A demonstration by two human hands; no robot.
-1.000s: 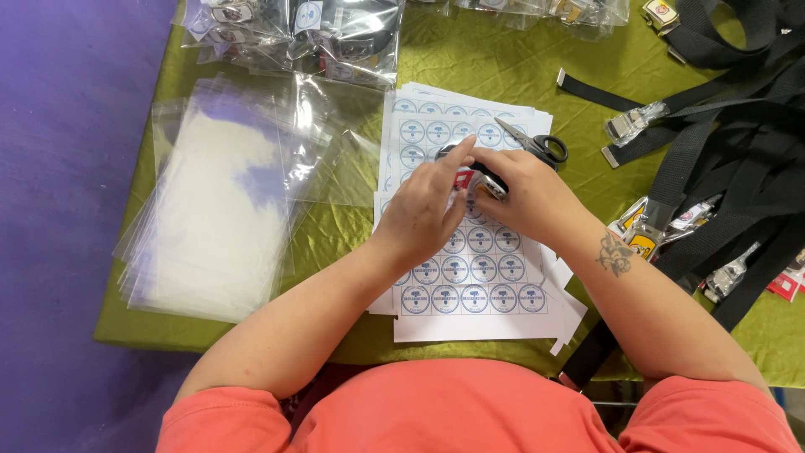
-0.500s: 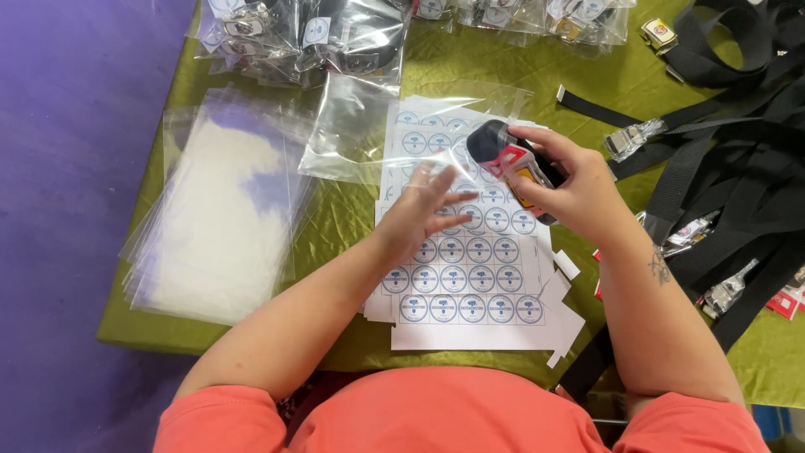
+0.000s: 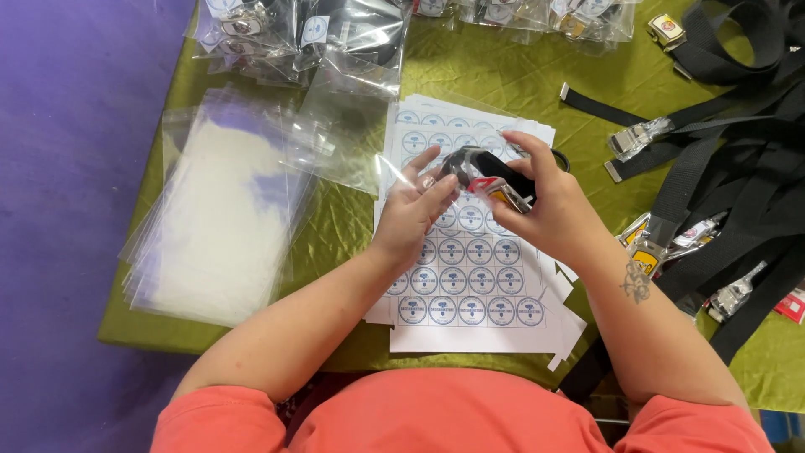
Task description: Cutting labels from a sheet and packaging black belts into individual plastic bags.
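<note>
We held the rolled black belt clenched in the right hand, centre frame above the sticker sheet. Left hand open, fingertips steadying it; best kept tightly coiled.

Sheets of round labels, white with blue print, lay stacked at the centre of the green worktop, arranged in rows beneath both hands. A pile of empty clear plastic bags, flat and rectangular, lay to the left of the sheets. One loose clear bag lay between that pile and the sheets. Filled clear bags, several bearing a round white label, were heaped along the far edge, with more further right.
</note>
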